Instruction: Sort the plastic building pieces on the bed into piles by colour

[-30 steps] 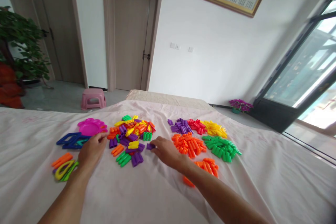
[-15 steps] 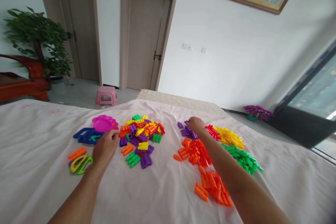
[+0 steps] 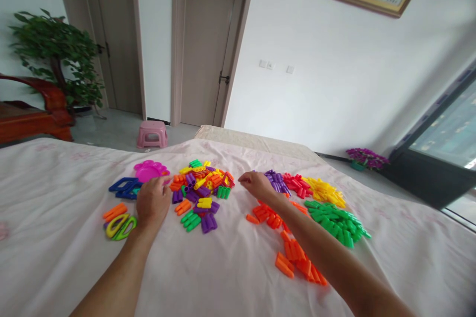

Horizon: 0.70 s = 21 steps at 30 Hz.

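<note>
My left hand [image 3: 153,201] is at the left edge of a mixed pile of plastic tube blocks [image 3: 201,185], fingers curled in; whatever they may hold is hidden. Just beyond it lies a magenta flower-shaped plate [image 3: 149,172]. My right hand [image 3: 257,185] hovers between the mixed pile and the purple blocks [image 3: 277,182], its fingers pointing left and nothing visible in them. Under and beside the right forearm lie orange blocks [image 3: 267,214]. Red blocks [image 3: 296,185], yellow blocks [image 3: 324,192] and green blocks [image 3: 338,222] form separate heaps farther right.
Blue frames [image 3: 124,187], an orange block [image 3: 114,212] and yellow-green scissors [image 3: 121,226] lie left of my left hand. A pale wrinkled cloth [image 3: 208,277] covers the surface. Past its far edge stands a pink stool [image 3: 152,133].
My right hand has moved left from the purple blocks toward the mixed pile. My left hand has barely moved. The view has shifted slightly.
</note>
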Motion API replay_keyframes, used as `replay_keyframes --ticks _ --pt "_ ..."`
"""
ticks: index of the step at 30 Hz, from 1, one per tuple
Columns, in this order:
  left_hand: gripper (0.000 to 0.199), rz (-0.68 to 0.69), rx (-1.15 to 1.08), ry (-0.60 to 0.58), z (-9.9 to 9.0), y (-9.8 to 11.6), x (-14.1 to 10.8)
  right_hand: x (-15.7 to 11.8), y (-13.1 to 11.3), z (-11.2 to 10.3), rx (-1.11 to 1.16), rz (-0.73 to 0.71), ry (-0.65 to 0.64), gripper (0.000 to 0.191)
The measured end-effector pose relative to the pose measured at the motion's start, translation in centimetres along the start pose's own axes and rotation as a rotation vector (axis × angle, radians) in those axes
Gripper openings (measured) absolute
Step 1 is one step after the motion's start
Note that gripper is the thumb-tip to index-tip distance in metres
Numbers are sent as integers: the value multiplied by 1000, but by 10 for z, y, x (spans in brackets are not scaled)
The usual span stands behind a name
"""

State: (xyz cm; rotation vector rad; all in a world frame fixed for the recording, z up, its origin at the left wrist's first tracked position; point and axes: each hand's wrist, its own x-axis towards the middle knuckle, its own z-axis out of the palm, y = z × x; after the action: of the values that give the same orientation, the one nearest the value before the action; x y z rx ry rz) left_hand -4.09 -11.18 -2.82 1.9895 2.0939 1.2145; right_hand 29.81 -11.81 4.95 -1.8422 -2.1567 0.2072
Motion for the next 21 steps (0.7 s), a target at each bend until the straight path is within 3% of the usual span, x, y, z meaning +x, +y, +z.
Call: replay_keyframes --ticks 4,8,15,21 --pt "36 49 177 33 -1 1 -5 -26 -57 23 68 -118 -80 20" --pt "36 9 295 -4 4 -2 -8 -32 -83 40 83 -95 -132 30" --pt "37 30 271 -44 8 -8 -9 -35 -80 39 63 -166 -195 48" --pt "36 42 268 -60 11 -10 -9 -44 -64 35 85 -56 -145 24"
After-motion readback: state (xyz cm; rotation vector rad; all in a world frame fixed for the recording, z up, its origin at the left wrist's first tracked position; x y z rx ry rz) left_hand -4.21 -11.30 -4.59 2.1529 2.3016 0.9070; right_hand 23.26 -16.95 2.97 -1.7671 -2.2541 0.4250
